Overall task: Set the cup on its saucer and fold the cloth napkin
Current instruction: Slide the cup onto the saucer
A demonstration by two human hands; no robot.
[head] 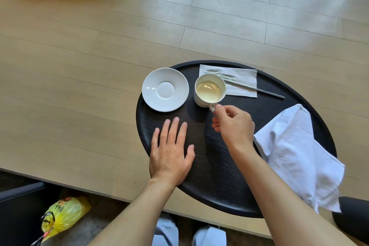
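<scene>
Neither part of the task is judged done. The counter (pixel 209 166), a dark oval with a low raised rim, carries everything, and the floor (pixel 99 46) lies open around it. The napkin (pixel 295 152) is seen unfolded and rumpled at the right, with its near corner hanging over the rim; it is untouched by either hand. The saucer (pixel 165 89) stands bare at the far left, its edge reaching the rim. The cup (pixel 209 90), holding pale liquid, is seen just right of the saucer, apart from it by a narrow gap; whether it rests on the counter or is slightly raised cannot be told. A paper sheet (pixel 239 80) lies behind the cup and a thin metal stick (pixel 259 90) lies across that sheet.

The left hand (pixel 171 152) is laid flat on the counter, fingers released and spread, holding nothing. The right hand (pixel 233 124) is closed on the cup's handle, pinched at the fingers (pixel 218 107).

A short leftward path to the saucer is open. Bare counter for folding is left in the near middle, between the hands.
</scene>
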